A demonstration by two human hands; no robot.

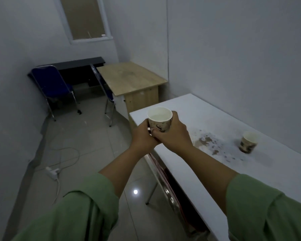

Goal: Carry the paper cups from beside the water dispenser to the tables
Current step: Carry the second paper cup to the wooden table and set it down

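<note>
Both hands, left hand (pixel 142 136) and right hand (pixel 172 134), fingers clasped around a patterned paper cup (pixel 159 121) at frame centre, second paper cup (pixel 248 142) standing on the white desk (pixel 215 171) at right.

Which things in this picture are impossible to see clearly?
Head view:
- Held paper cup: lower part hidden by left hand and right hand.
- Second paper cup on white table: print blurred, contents not visible.
- Water dispenser: out of frame.
- Black table: partly behind blue chair.
</note>
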